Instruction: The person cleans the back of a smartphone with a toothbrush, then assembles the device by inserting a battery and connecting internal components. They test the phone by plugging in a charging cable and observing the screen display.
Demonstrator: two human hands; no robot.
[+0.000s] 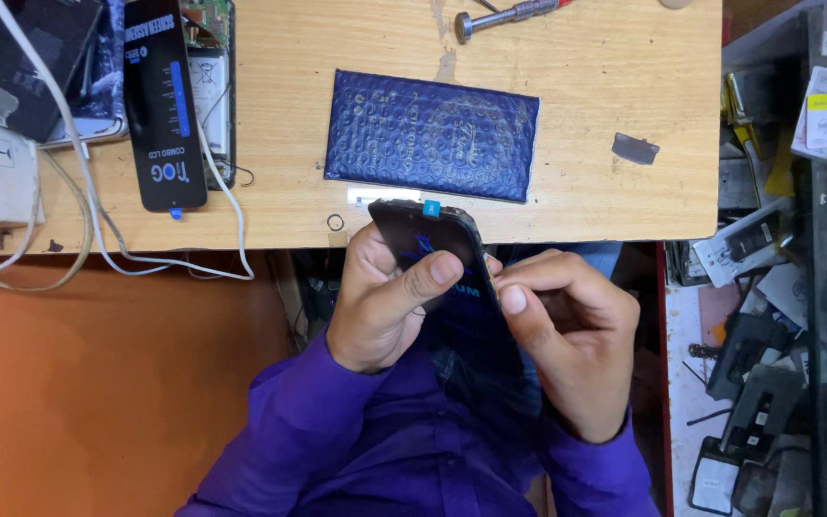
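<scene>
Pretty clearly a small phone repair workshop. The light wooden table [586, 115] has an opened phone with its battery and circuit board showing [212, 86] on the far left, a long black screen-replacement box [163, 105] beside it, a dark blue bubble-wrap pouch [431, 136] in the middle and a metal-tipped screwdriver [504, 16] at the far edge. On the right, cluttered shelves of small boxed parts [777, 239].

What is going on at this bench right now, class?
A person in a purple shirt holds a black phone screen panel in both hands just off the table's near edge. The left hand grips its left side, thumb across the face; the right hand pinches its right edge. A blue padded pouch lies on the wooden table beyond.
</scene>
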